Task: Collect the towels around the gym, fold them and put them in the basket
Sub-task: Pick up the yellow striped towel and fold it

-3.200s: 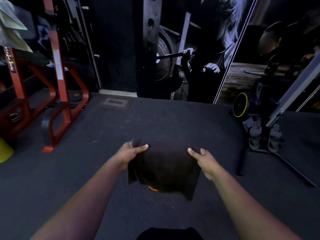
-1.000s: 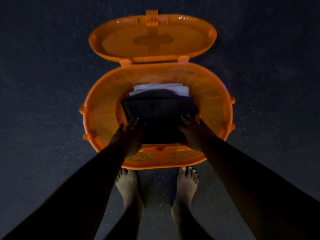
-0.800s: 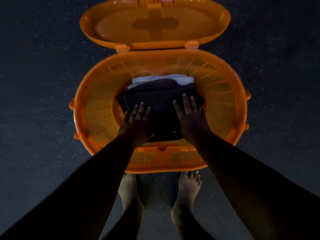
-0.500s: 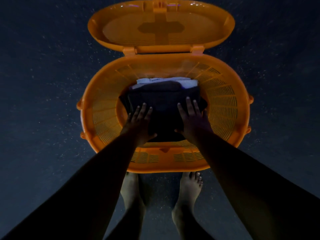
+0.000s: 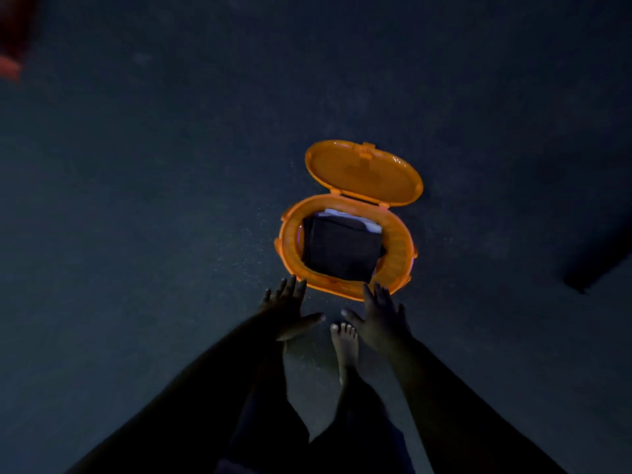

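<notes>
An orange oval basket [image 5: 290,234] stands on the dark gym floor, its lid [image 5: 362,172] flipped open behind it. A folded dark towel [image 5: 342,249] lies on top inside, with the edge of a white towel [image 5: 355,218] showing beyond it. My left hand [image 5: 289,311] and my right hand [image 5: 383,316] hover in front of the basket's near rim, fingers straight and spread, holding nothing and touching neither the towel nor the basket.
My bare foot [image 5: 343,347] stands just in front of the basket. A red piece of gym equipment [image 5: 10,68] shows at the far left edge. A dark bar or shadow [image 5: 596,265] lies at the right.
My hands pressed the dark towel down in the basket, then lifted off it and drew back out. The view has risen and the basket now looks smaller and farther away.
</notes>
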A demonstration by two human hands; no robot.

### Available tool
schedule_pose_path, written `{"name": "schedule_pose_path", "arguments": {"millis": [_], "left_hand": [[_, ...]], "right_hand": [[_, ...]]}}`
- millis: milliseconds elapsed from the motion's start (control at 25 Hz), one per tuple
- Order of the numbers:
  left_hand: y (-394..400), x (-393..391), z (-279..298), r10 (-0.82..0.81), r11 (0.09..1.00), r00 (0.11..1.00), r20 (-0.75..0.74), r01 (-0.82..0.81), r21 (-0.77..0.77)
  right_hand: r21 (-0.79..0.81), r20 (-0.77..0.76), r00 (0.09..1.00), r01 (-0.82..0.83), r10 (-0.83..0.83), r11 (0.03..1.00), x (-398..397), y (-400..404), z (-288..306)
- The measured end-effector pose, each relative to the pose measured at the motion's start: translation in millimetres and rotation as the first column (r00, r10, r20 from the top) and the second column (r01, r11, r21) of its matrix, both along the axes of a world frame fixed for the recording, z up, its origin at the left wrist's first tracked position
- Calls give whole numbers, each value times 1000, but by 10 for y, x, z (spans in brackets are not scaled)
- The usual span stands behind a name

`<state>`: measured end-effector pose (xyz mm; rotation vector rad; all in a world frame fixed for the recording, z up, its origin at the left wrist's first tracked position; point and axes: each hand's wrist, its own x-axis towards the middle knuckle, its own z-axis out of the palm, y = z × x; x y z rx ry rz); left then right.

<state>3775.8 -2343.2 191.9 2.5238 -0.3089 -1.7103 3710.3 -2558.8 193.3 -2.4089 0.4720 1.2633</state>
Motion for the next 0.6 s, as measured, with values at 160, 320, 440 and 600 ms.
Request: {"name": "schedule_pose_path", "arguments": {"millis": [160,320,440,600], "left_hand": [[325,-514,1139,120,992,993,1,-120,36],[631,-1166,2260,438,899,892,116,-437,-27],[881,-1669,2859,584,808,785,205,-586,-57],[1362,-2414,3304,724,672,626,289,-734,-96]], "right_hand": [[105,29,989,-147,144,984,-107,236,1154],[108,134,925,-371,356,922,-191,591,2085],[65,193,802,-586,566,808,-247,962,2580],[13,248,600,-787,761,616,-422,1631,3005]]}}
